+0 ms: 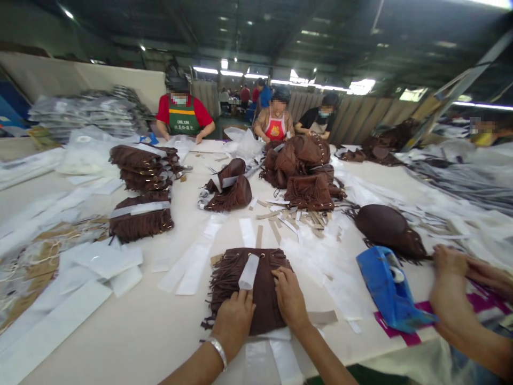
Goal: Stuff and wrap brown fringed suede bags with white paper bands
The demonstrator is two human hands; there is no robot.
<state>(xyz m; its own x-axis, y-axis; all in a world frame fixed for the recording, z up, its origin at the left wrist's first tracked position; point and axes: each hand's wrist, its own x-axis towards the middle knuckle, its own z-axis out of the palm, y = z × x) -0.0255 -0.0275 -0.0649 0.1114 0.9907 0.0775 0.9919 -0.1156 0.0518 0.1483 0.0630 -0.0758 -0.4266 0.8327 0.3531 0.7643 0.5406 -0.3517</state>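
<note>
A dark brown fringed bag (264, 299) with brass-coloured eyelets along its far edge lies flat on the table in front of me. Across its front runs a translucent white strip (249, 271). My left hand (235, 316), with a silver bracelet at the wrist, is closed at the near end of this strip, over the bag. The fingers of my right hand (290, 297) are bent onto the bag's right side, pressing or gripping it; the fingertips are partly hidden. White sheets stick out below the bag.
Stacked fringed bags (142, 216) stand left, with a larger brown pile (298, 166) ahead. A blue container (382, 289) sits right, near a co-worker's hands (451, 267). White sheets (104, 262) and paper strips (276, 230) litter the table. Several people work across it.
</note>
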